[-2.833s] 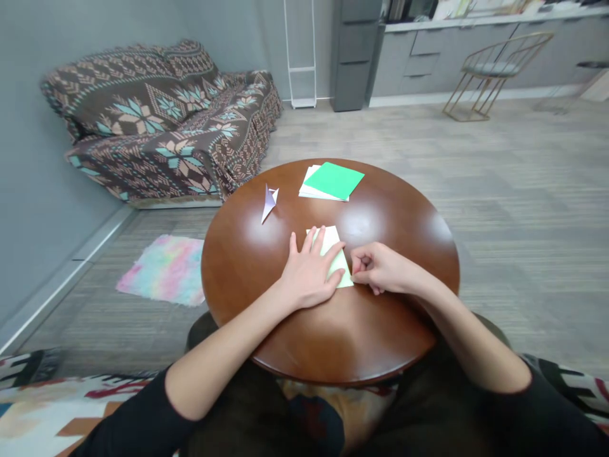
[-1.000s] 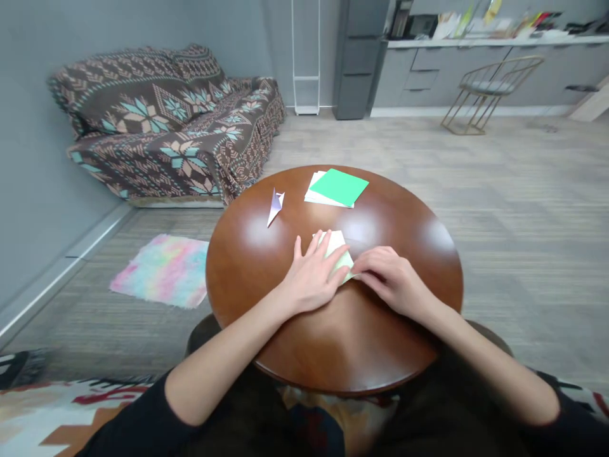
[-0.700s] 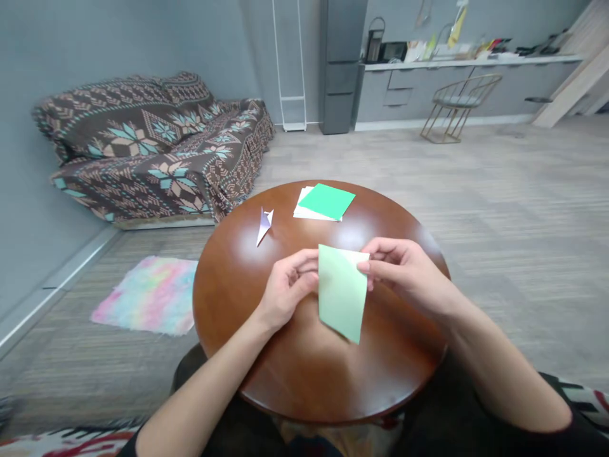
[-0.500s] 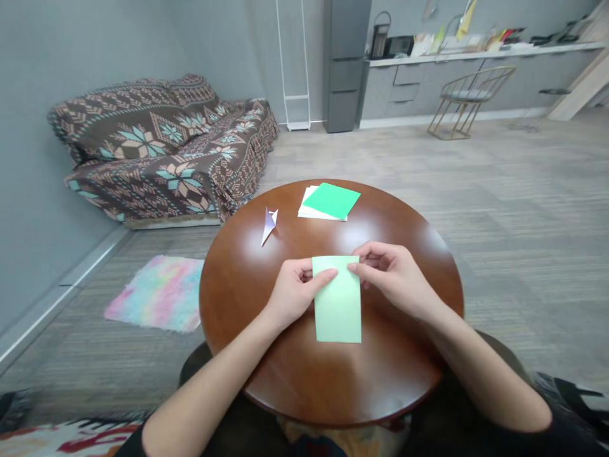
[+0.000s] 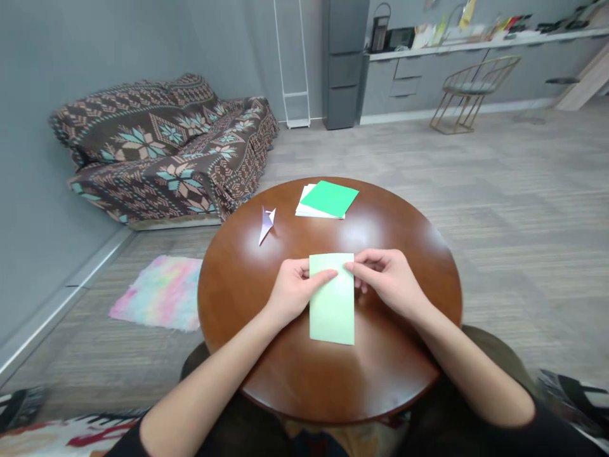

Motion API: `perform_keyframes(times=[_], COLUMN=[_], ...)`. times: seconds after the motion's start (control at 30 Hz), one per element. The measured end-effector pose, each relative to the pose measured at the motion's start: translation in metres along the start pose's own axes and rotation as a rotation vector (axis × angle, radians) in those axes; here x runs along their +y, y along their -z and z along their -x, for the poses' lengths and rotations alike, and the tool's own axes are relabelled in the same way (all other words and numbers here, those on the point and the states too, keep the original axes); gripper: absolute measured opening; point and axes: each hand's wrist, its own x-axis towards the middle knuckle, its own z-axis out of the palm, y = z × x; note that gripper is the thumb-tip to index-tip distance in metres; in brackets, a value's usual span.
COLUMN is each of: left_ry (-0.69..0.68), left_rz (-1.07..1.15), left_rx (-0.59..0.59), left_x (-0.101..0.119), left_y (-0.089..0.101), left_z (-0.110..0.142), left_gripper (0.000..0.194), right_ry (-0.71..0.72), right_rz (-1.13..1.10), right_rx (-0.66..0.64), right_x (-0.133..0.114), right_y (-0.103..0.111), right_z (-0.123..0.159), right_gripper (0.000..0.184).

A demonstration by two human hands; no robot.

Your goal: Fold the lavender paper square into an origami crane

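Observation:
A pale green sheet of paper [image 5: 332, 311], an upright rectangle in shape, is held between my two hands over the near middle of the round wooden table [image 5: 247, 304]. My left hand [image 5: 301, 284] pinches its left edge near the top, thumb lying on the front and fingers behind. At the upper right edge, my right hand [image 5: 383, 274] grips the paper between thumb and fingers. Its other fingers curl behind and are partly hidden.
Toward the table's far side lies a green square sheet [image 5: 330, 198] on top of white sheets [image 5: 307, 209]. A folded purple and white paper piece [image 5: 267, 225] stands to the left. Beyond are a covered sofa [image 5: 176, 146], a fluffy rug [image 5: 159, 293] and a metal chair [image 5: 471, 89].
The green paper has shifted slightly left, and its lower edge now slants a little. My right hand has moved slightly left with it, its fingers closer together. The view has tilted a little.

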Motion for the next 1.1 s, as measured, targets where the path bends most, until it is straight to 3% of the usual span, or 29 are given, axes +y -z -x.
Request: perform_keyframes(times=[1.1], left_ry=[-0.038], left_rz=[-0.060], left_rx=[-0.025], left_x=[0.0015], left_y=[-0.0013], left_z=[0.0036], left_gripper=[0.033], right_ry=[-0.044], right_rz=[-0.033], right_rx=[0.017], right_x=[-0.0035], right_y=[0.0008], right_z=[0.0023], right_gripper=[0.035])
